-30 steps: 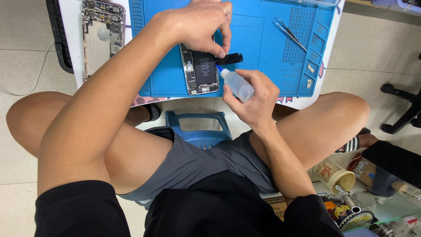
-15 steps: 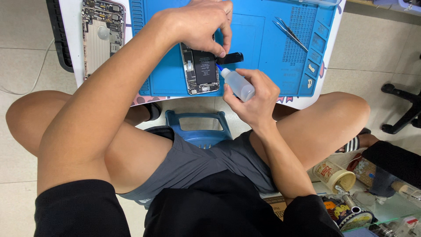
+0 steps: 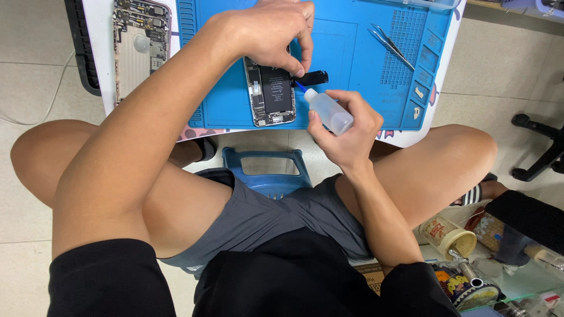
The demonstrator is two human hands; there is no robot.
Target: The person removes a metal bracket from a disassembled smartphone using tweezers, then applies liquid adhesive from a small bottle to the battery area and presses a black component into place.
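Right hand [image 3: 346, 132], just below the centre of the frame's upper half, is wrapped around a small translucent squeeze bottle [image 3: 330, 111], whose blue nozzle tip points up and left toward the opened phone [image 3: 270, 91]. Left hand [image 3: 273, 29] comes down from the top centre, its forearm crossing the frame diagonally from the lower left; its fingers pinch a small black part [image 3: 314, 77] at the phone's right edge, just beside the bottle's tip. This hand and wrist cover the upper end of the phone, so only its lower portion, with the dark battery, shows.

The phone lies on a blue work mat [image 3: 352, 47] that fills the top centre of the frame and rests on a white table [image 3: 100, 70]. On the right side of the mat lie metal tweezers [image 3: 390, 44], well apart from both hands, and a few tiny parts sit in the mat's small compartments near its right edge. At the upper left, off the mat, lies a second phone housing [image 3: 136, 47], opened, with its inner side up.

Below the table edge a blue plastic stool [image 3: 264, 170] shows between the person's knees. At the lower right of the frame stand a jar with a cream lid [image 3: 449, 235] and some clutter on the floor, and a black chair base [image 3: 543, 149] sits at the right edge.
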